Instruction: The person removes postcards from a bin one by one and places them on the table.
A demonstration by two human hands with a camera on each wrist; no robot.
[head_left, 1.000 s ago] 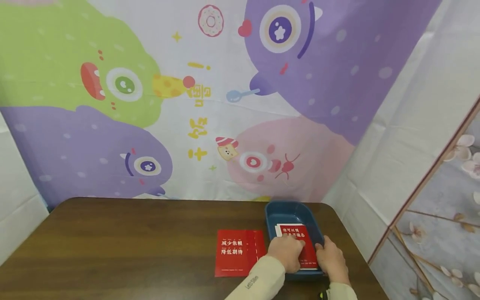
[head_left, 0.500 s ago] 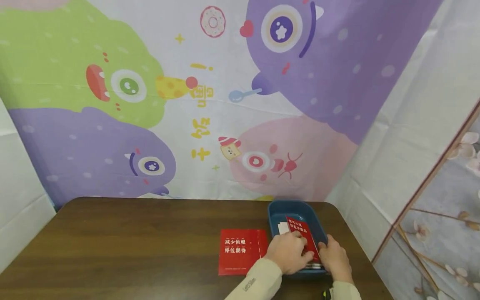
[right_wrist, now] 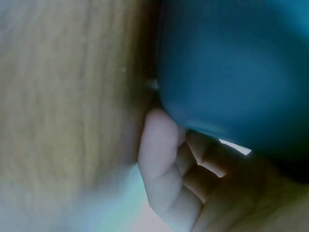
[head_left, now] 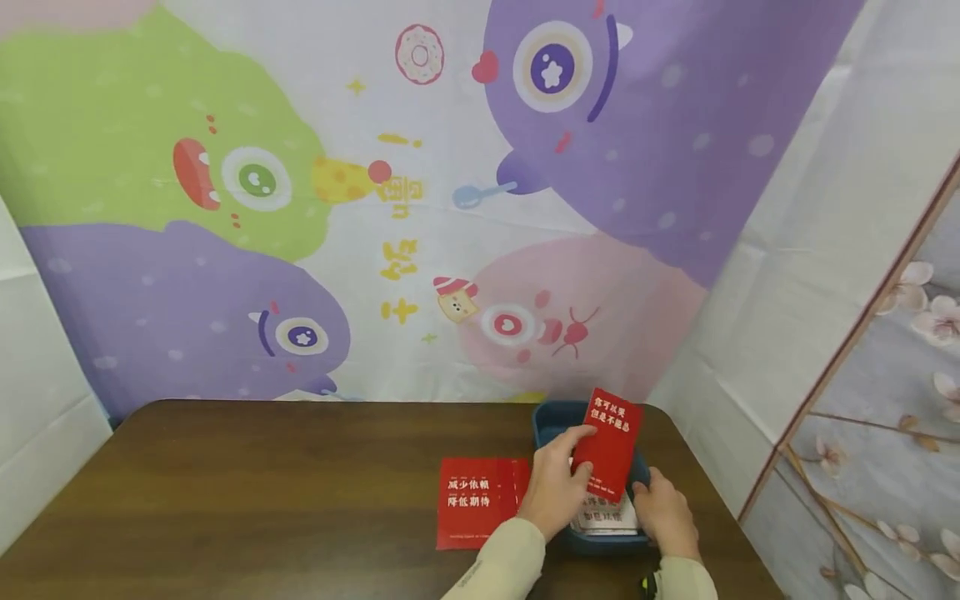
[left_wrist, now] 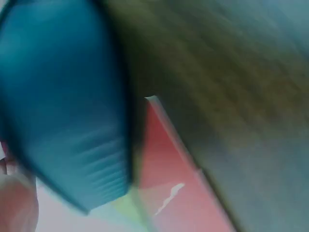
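My left hand (head_left: 557,483) pinches a red card (head_left: 609,446) with white lettering, its thumb and fingers at the card's left edge. The card is raised and tilted over a deep blue plastic bin (head_left: 551,412). Beneath it, a pale card with dark lettering (head_left: 609,518) lies at the bin's near end, partly covered by the red card. My right hand (head_left: 666,510) grips the bin's right rim. In the right wrist view its curled fingers (right_wrist: 161,145) show against the bin's wall (right_wrist: 227,72). The left wrist view is blurred, with the bin's inside (left_wrist: 63,96) on its left.
Another red sheet with white lettering (head_left: 472,525) lies flat on the brown wooden table (head_left: 285,483), just left of the bin. Behind the table hangs a cartoon-printed cloth (head_left: 390,350), and a pale panel (head_left: 735,392) stands on the right.
The red card has gone from lying in the bin to being lifted by the left hand, uncovering a pale card below. The right hand stays at the bin's right rim.
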